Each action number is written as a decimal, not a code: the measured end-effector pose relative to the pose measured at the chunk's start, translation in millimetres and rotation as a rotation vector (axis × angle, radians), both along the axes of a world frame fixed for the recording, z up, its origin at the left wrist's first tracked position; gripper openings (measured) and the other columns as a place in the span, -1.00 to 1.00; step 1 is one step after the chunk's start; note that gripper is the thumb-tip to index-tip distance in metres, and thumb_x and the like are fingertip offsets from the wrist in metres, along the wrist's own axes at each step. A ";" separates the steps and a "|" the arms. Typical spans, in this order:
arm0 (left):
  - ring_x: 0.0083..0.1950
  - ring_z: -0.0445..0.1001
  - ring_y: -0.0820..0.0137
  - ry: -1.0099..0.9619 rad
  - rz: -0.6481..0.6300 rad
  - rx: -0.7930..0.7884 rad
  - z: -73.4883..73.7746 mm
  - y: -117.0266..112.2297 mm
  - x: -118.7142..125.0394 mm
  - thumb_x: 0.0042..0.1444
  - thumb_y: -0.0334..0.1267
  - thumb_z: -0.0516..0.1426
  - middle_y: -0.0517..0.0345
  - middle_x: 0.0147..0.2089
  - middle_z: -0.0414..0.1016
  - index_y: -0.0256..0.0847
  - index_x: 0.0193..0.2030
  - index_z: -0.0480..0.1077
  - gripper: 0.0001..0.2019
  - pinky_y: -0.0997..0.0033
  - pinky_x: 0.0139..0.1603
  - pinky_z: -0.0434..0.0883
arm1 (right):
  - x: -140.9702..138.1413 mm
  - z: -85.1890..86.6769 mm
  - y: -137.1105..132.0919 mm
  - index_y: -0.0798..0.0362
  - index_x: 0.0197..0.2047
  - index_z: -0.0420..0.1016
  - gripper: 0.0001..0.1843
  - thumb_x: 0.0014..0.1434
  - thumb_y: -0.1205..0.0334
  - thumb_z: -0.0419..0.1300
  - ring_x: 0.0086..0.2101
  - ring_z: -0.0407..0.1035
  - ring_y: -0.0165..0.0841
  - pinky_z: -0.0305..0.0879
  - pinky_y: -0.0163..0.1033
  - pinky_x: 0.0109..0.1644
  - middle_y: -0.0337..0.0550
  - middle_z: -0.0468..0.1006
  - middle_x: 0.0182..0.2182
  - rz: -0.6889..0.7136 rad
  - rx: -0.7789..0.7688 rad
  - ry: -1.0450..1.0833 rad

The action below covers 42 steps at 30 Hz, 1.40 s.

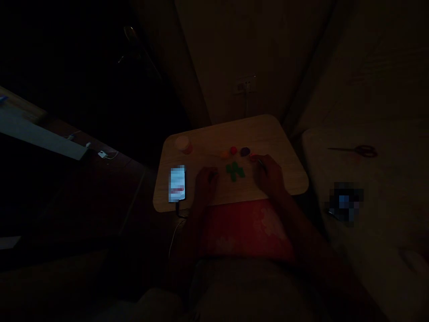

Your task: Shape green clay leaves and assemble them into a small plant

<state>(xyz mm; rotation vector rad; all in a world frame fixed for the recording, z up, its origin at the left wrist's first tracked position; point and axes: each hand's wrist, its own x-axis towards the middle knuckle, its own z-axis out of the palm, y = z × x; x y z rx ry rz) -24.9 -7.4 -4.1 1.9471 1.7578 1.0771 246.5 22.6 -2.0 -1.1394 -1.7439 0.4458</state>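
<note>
Dim light covers the small wooden table [208, 152]. My left hand [206, 181] rests on it, fingers curled in; whatever they may hold is hidden. To its right lie several green pieces [235, 171], soft-looking like modelling clay, grouped close together. My right hand [270, 174] is beyond them on the right, its fingers closed around something I cannot make out, with the fingertips at a small orange-red lump [252, 156]. Behind the green pieces sit a red lump [233, 150], a dark purple lump [245, 152] and an orange lump [224, 154].
A lit phone [177, 183] with a cable lies at the table's left side, and a lidded tub [183, 145] stands behind it. Scissors [365, 150] and a blurred dark object [345, 202] lie on the surface at right. A wall socket [244, 85] is behind the table.
</note>
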 end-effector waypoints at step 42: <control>-0.16 0.65 0.24 -0.254 0.086 -0.102 7.5 -2.3 5.9 0.16 -0.23 0.30 0.09 -0.19 0.73 -0.17 -0.21 0.67 -0.87 0.25 -0.05 0.59 | 0.6 -0.2 3.5 0.02 -0.02 0.72 -0.61 0.23 0.24 0.11 -0.15 0.63 -0.05 0.50 -0.05 -0.05 0.02 0.76 -0.10 -0.027 -0.237 -0.183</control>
